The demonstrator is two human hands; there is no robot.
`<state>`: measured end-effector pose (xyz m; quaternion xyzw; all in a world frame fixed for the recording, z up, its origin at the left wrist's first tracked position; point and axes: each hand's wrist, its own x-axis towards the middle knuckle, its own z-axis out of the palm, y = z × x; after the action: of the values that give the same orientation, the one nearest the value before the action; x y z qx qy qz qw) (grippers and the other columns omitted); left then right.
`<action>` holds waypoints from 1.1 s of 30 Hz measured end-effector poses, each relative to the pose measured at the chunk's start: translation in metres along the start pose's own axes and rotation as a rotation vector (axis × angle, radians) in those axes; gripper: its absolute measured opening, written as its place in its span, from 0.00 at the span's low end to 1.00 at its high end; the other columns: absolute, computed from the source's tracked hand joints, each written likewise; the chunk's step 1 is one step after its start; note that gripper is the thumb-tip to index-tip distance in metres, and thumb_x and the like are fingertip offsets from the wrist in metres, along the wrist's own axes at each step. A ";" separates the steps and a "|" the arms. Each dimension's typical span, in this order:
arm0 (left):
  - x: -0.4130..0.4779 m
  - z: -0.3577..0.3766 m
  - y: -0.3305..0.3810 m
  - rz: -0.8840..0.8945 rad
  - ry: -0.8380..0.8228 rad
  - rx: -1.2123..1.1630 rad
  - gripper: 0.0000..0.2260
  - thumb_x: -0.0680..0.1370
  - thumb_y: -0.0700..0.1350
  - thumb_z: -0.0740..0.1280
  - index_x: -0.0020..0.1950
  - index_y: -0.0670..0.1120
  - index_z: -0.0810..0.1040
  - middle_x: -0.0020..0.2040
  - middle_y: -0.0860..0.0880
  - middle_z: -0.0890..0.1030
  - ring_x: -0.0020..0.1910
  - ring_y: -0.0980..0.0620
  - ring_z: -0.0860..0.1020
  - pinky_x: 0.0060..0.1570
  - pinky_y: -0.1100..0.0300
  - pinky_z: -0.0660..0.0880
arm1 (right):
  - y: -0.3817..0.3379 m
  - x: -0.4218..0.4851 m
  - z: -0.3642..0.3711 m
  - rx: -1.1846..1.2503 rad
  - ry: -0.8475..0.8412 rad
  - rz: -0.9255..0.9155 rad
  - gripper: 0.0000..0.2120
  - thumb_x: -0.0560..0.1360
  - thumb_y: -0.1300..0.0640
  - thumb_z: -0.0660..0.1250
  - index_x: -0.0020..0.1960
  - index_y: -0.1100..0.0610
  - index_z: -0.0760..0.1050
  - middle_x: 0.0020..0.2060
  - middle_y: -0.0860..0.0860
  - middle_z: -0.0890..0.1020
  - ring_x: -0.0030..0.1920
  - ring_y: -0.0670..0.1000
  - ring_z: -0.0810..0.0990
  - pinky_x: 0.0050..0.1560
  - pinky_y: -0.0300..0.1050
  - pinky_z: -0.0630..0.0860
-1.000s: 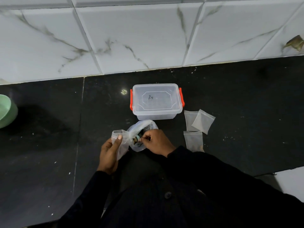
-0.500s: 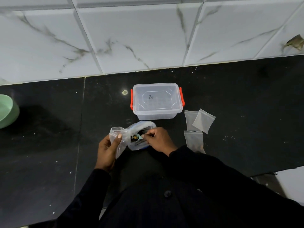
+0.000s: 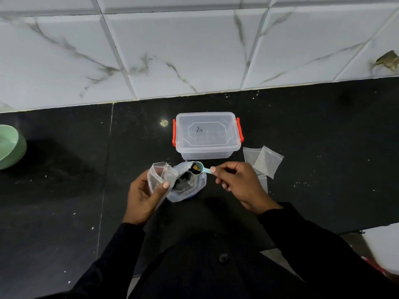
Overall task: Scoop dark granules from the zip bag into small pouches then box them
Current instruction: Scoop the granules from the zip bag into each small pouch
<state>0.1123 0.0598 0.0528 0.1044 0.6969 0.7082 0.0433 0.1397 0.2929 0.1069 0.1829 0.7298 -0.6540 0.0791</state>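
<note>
My left hand (image 3: 144, 194) grips a small clear pouch (image 3: 159, 176) with its mouth held open, just left of the zip bag (image 3: 187, 188) of dark granules on the black counter. My right hand (image 3: 238, 183) pinches the handle of a light blue scoop (image 3: 199, 168). The scoop holds dark granules and hovers over the zip bag's open mouth, right of the pouch. A clear plastic box (image 3: 207, 134) with red clips and its lid on stands just behind the bag.
Several empty pouches (image 3: 264, 161) lie to the right of the box, partly hidden by my right hand. A green bowl (image 3: 9, 146) sits at the far left edge. A white marbled tile wall (image 3: 194, 50) rises behind the counter.
My right hand has lifted the scoop out of the zip bag, now loaded with granules. The left hand still holds the pouch open.
</note>
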 end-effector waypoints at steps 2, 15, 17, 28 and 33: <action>0.003 0.009 0.007 0.027 -0.013 0.000 0.19 0.72 0.49 0.70 0.58 0.40 0.78 0.53 0.51 0.84 0.53 0.54 0.82 0.50 0.64 0.77 | -0.019 -0.009 -0.001 0.046 0.014 -0.070 0.06 0.75 0.58 0.70 0.41 0.59 0.82 0.27 0.49 0.79 0.27 0.44 0.72 0.27 0.33 0.69; 0.014 0.033 0.033 0.130 -0.072 -0.119 0.11 0.75 0.53 0.69 0.56 0.52 0.81 0.49 0.52 0.84 0.48 0.53 0.81 0.49 0.61 0.76 | -0.045 -0.034 0.015 -0.131 -0.017 -0.441 0.05 0.74 0.60 0.71 0.48 0.60 0.83 0.34 0.45 0.83 0.32 0.42 0.81 0.35 0.30 0.75; 0.013 0.034 0.035 0.131 -0.059 -0.168 0.14 0.75 0.58 0.69 0.56 0.52 0.81 0.49 0.51 0.84 0.48 0.51 0.81 0.49 0.59 0.76 | -0.043 -0.034 0.016 -0.191 -0.026 -0.550 0.08 0.74 0.58 0.71 0.51 0.61 0.82 0.38 0.47 0.84 0.36 0.43 0.83 0.38 0.34 0.79; 0.013 0.033 0.040 0.127 -0.014 -0.269 0.18 0.74 0.60 0.69 0.57 0.50 0.81 0.49 0.49 0.83 0.49 0.46 0.80 0.50 0.51 0.76 | -0.052 -0.033 0.019 -0.132 -0.016 -0.686 0.09 0.73 0.60 0.72 0.52 0.61 0.82 0.40 0.52 0.86 0.40 0.47 0.85 0.43 0.45 0.83; 0.012 0.031 0.040 0.115 0.012 -0.282 0.18 0.73 0.62 0.70 0.56 0.53 0.82 0.49 0.52 0.83 0.48 0.52 0.79 0.49 0.57 0.75 | -0.056 -0.042 0.017 0.098 -0.025 -0.525 0.05 0.73 0.65 0.71 0.48 0.59 0.82 0.35 0.53 0.85 0.35 0.51 0.85 0.37 0.37 0.79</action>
<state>0.1100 0.0915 0.0942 0.1328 0.5835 0.8011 0.0128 0.1550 0.2648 0.1715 -0.0169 0.7188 -0.6887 -0.0932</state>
